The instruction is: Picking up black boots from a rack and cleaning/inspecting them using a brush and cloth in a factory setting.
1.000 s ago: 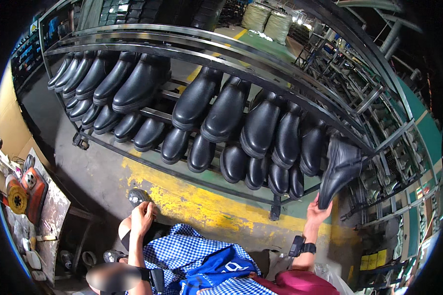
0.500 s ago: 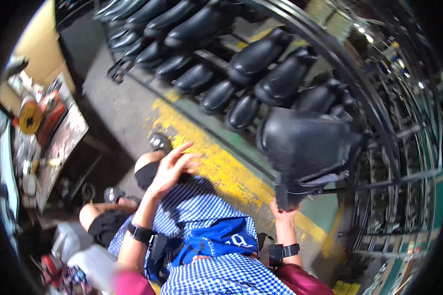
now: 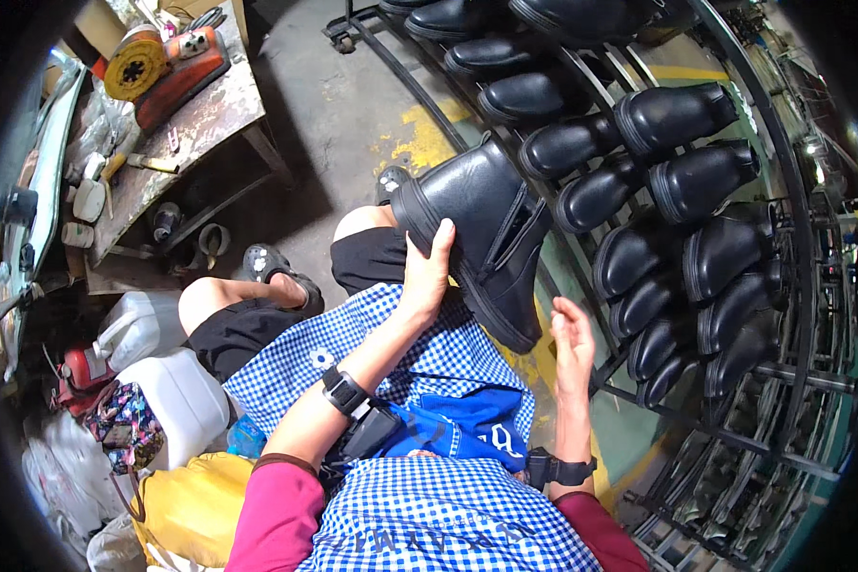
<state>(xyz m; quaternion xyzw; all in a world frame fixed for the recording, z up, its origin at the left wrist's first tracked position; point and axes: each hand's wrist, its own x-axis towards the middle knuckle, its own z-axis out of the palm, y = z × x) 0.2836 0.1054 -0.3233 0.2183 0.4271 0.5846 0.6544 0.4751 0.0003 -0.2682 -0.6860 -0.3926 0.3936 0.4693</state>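
A black leather boot (image 3: 472, 195) with a thick black sole is held in front of my knees, tilted. My left hand (image 3: 427, 272) grips it at the sole edge, thumb up along the side; most of its fingers are hidden behind the boot. To the right of the boot, apart from it, my right hand (image 3: 572, 348) is raised with nothing in it, fingers partly bent and apart. On the right stands a black metal rack (image 3: 796, 219) carrying rows of similar black boots (image 3: 682, 119).
At the left is a worn workbench (image 3: 214, 105) with an orange machine (image 3: 186, 81) bearing a yellow wheel. White plastic jugs (image 3: 176, 405), a red extinguisher-like object (image 3: 84, 372) and a yellow bag (image 3: 195, 505) crowd my left side. Yellow paint (image 3: 419, 133) marks the floor by the rack.
The boot has passed from my right hand to my left and sits further left. My right hand has let go. The view has swung left, showing more of the workbench.
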